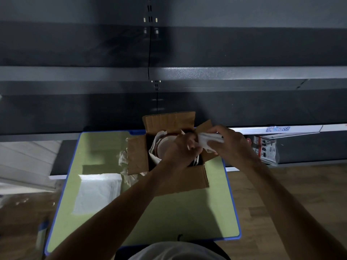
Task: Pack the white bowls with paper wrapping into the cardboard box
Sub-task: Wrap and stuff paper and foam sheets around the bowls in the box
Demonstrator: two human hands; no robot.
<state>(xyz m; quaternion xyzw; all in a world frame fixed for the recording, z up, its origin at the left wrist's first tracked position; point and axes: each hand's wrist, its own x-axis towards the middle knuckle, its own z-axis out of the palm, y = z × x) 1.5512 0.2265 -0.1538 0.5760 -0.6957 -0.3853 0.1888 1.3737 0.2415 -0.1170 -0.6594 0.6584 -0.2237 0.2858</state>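
Dark shelving looms behind a green table [169, 212] where the left hand [178, 149] steadies a white bowl [165, 147] in the cardboard box [180, 181] beneath it, fingers curled, while the right hand [231, 143] pinches crumpled paper [208, 142] beside it, likely as padding.

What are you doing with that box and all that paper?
A person is packing bowls into a cardboard box that sits open on a green table. A white bowl already lies inside, with paper around it. The left hand reaches into the box over the bowl, while the right hand grips a bunched piece of white paper at the box's edge. A stack of flat paper sheets waits on the table beside the box.
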